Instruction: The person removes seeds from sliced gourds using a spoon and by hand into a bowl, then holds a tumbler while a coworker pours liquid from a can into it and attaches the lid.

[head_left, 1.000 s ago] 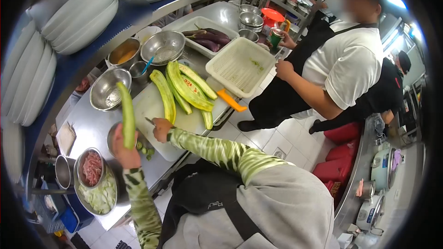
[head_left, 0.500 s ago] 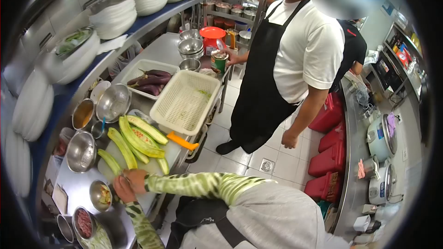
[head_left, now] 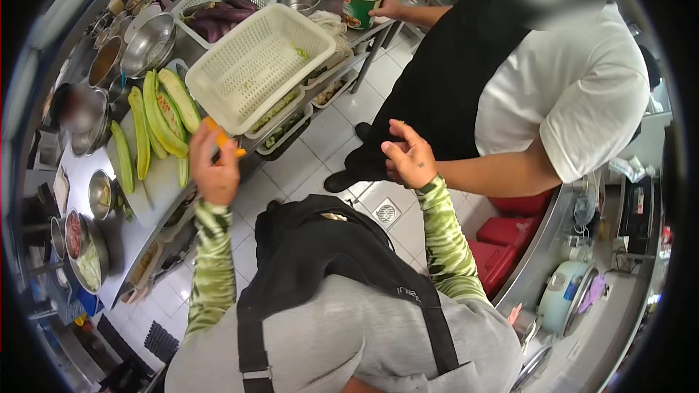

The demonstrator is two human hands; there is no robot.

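My left hand is over the board's right edge, fingers apart, in front of an orange handle; no grip on it shows. My right hand is raised over the floor, its fingers loosely bent and apart, with nothing visible in it. Long pale-green vegetable pieces lie on the white cutting board, one showing red seeds. A thin blade rests near their lower ends. Beyond my left hand is a white perforated basket.
A person in a black apron stands at the right, one hand on a green can. Purple eggplants fill a tray. Metal bowls line the counter's left side. Red bins stand below the right-hand counter.
My hands were together at the board's lower end and have come apart. The right one has moved far right, the left up beside the orange handle. The view has shifted, and the blade now lies uncovered.
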